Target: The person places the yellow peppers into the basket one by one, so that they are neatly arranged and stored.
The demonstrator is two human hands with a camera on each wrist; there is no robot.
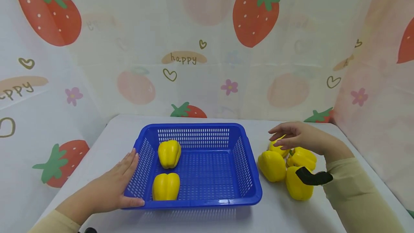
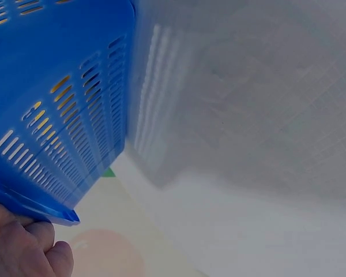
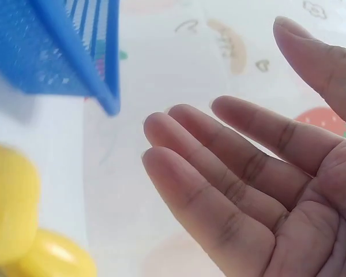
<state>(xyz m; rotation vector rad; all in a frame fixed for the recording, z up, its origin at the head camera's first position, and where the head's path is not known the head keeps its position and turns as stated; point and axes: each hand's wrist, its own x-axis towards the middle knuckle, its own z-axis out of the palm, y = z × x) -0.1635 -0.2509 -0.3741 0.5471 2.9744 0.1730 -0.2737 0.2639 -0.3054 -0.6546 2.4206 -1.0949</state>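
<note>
My left hand [image 1: 114,184] rests along the left side of a blue perforated plastic basket [image 1: 211,203]. Its fingers lie extended at the side rim, and the thumb is on the near rim by the corner. Inside the basket, on the left, are two yellow bell peppers, one farther back [image 1: 169,154] and one nearer [image 1: 166,187]. To the right of the basket, my right hand [image 1: 299,136] hovers over a cluster of several yellow bell peppers [image 1: 272,166], partly covering the rearmost one. In the right wrist view its fingers [image 3: 219,179] are spread and hold nothing.
Basket and peppers stand on a white-covered table [image 1: 119,132]. Behind and on both sides hang cloth walls [image 1: 207,92] printed with strawberries, hearts and flowers. A black strap [image 1: 313,176] is around the right sleeve, above the nearest loose pepper in the head view.
</note>
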